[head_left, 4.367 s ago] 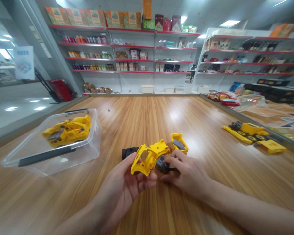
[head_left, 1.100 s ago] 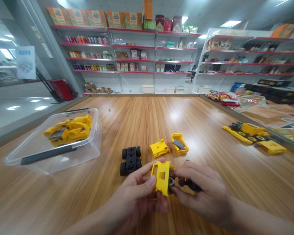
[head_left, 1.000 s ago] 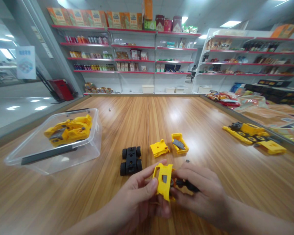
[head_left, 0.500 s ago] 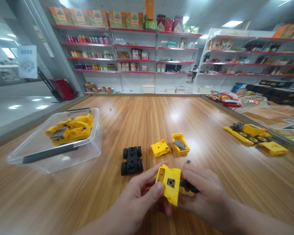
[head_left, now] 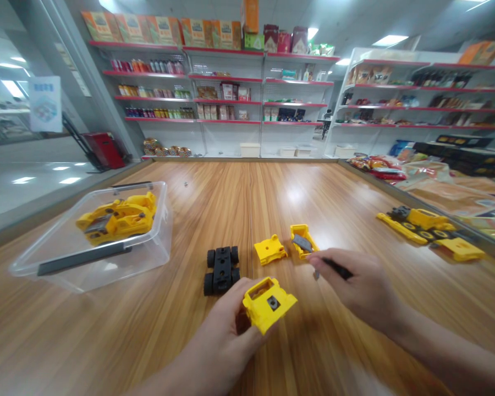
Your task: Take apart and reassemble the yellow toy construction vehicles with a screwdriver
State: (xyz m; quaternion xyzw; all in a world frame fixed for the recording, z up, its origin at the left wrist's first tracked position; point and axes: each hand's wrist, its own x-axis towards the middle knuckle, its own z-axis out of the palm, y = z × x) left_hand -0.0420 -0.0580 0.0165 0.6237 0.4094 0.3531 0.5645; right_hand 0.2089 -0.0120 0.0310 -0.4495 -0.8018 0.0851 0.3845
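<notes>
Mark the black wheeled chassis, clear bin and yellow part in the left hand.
Black chassis [head_left: 222,270], head view: middle of its flat plate.
Clear bin [head_left: 117,269], head view: front wall.
Yellow part [head_left: 262,313], head view: face beside its hole.

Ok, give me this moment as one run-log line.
left hand: holding yellow toy part | right hand: holding black object, near small grey piece | black wheeled chassis: on table

Shelves [head_left: 226,122]: white, red-edged, across the far side.
Orange boxes [head_left: 196,34]: in a row on top, far left.
Bottles [head_left: 165,114]: lined up in rows below them.
Sign [head_left: 46,104]: at left, near a red trolley [head_left: 104,150].
Packets [head_left: 385,168]: at right, blurred, probably food, beside black boxes [head_left: 462,157].
</notes>
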